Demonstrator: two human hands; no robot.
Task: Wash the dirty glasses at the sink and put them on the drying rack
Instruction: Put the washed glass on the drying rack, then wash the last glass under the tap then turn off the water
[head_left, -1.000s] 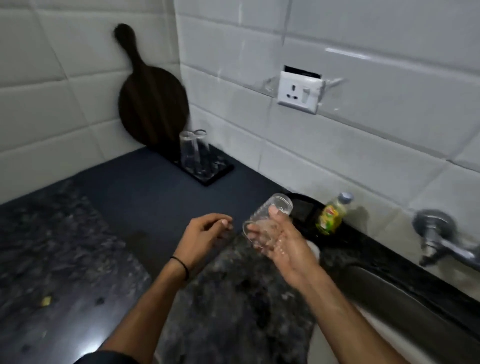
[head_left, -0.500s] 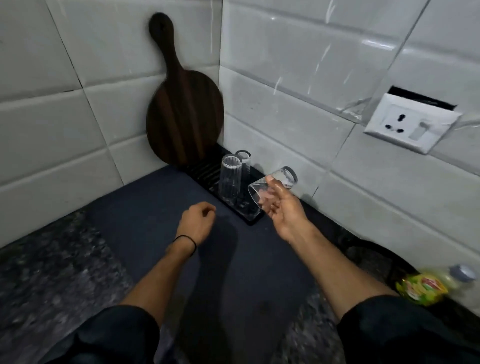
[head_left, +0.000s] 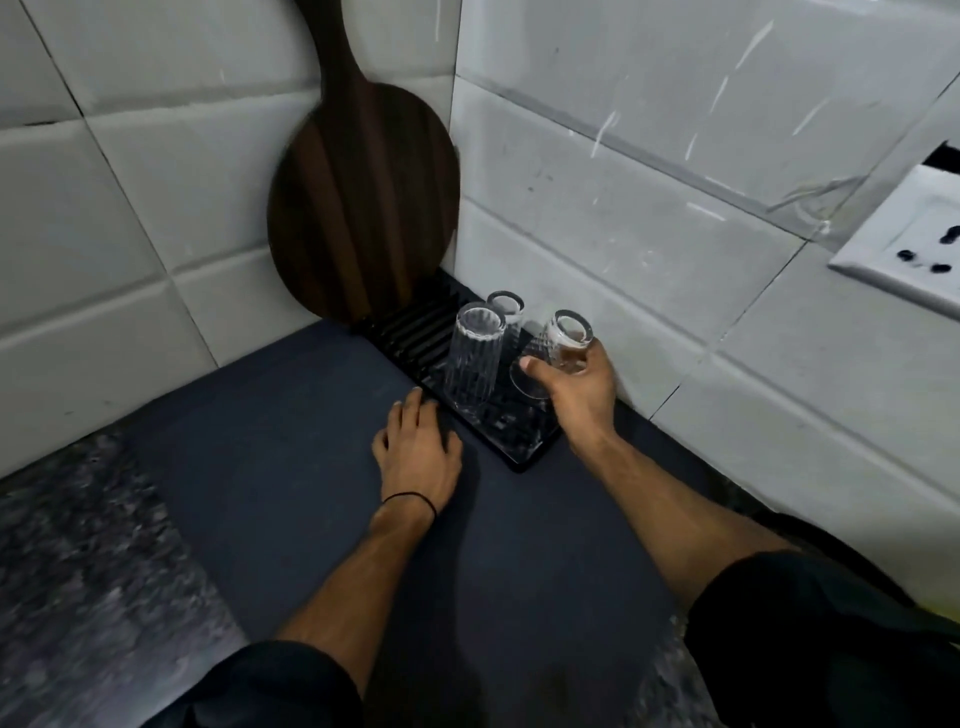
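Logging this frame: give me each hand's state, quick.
Left hand: open, resting on the mat.
Right hand: grips a tilted glass over the drying rack.

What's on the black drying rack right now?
Two upturned glasses stand on the rack; the right hand holds a third glass, tilted, above it. Whether it touches the rack is hidden by the hand.

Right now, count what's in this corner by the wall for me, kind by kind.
Drying rack: 1
Glasses: 3, front glass, back glass, held glass in the right hand
Wooden board: 1
Wall socket: 1
Total: 6
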